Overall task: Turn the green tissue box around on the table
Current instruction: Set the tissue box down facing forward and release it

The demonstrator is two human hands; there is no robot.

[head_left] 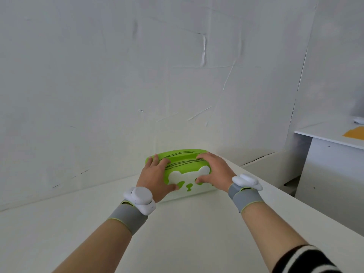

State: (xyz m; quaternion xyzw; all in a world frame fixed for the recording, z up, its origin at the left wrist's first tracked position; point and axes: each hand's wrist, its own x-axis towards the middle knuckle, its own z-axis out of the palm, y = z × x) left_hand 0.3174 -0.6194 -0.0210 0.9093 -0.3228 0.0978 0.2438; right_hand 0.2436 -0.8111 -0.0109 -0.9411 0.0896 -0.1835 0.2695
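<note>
The green tissue box [184, 164] stands on the white table [187, 229] close to the back wall. Its near face is white with a bear-like face in green. My left hand [155, 178] grips its left end, fingers over the top and thumb on the near face. My right hand [213, 170] grips its right end the same way. Both wrists wear grey bands with white trackers.
A white wall [137, 85] rises right behind the box. The table's right edge runs diagonally past my right arm. Beyond a gap stands another white desk [323, 134] with an orange sheet [354, 133] on it.
</note>
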